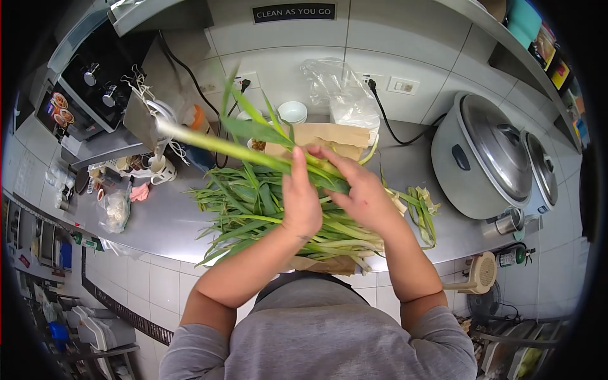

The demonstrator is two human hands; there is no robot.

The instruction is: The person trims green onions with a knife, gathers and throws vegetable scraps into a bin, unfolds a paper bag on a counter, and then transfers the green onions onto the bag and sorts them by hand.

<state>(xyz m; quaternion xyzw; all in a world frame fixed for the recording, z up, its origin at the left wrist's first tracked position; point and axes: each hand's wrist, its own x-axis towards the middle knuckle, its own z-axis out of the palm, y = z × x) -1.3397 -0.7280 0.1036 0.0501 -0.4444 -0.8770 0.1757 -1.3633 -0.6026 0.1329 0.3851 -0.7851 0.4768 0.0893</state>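
Curling round green stalks, the right hand (364,193) clamps them; the left hand (303,199) touches them, grip unclear, above leafy greens (253,206). A lidded cooker (446,158) stands at two o'clock.

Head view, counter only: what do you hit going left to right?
Knotted clear plastic bag → crumpled pink cloth → white perforated plastic container → pile of long green leafy stalks → large grey cooker with a metal lid.
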